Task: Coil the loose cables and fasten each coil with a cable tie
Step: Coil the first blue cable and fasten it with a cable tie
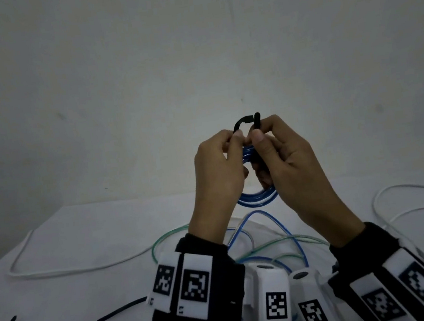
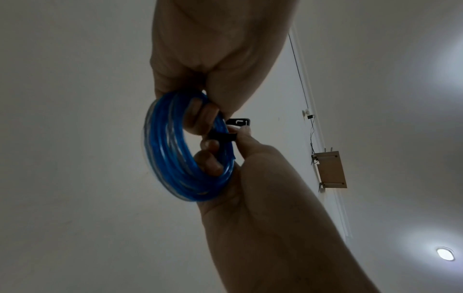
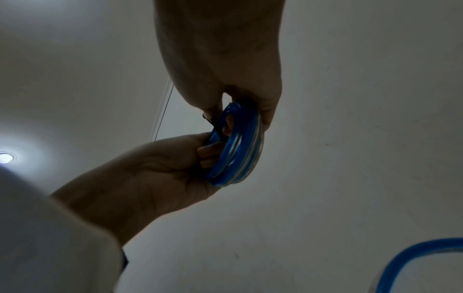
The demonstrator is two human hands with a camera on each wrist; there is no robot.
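While both hands hold it: blue coil (image 1: 257, 197), frame centre, above the table (image 1: 87, 284)
Left hand (image 1: 217, 167): pinching tie (image 1: 241, 122) and coil
Right hand (image 1: 283, 156): pinching tie's other end
Loose cables (image 1: 270, 247): lower centre, on table

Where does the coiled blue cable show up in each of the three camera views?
Head view: the coiled blue cable hangs at centre, between the left hand and right hand, above the table.
Left wrist view: left of centre, a full ring against the ceiling.
Right wrist view: centre, seen nearly edge-on.
Shared landmark: the black cable tie being wrapped round the coil, pinched by both hands.
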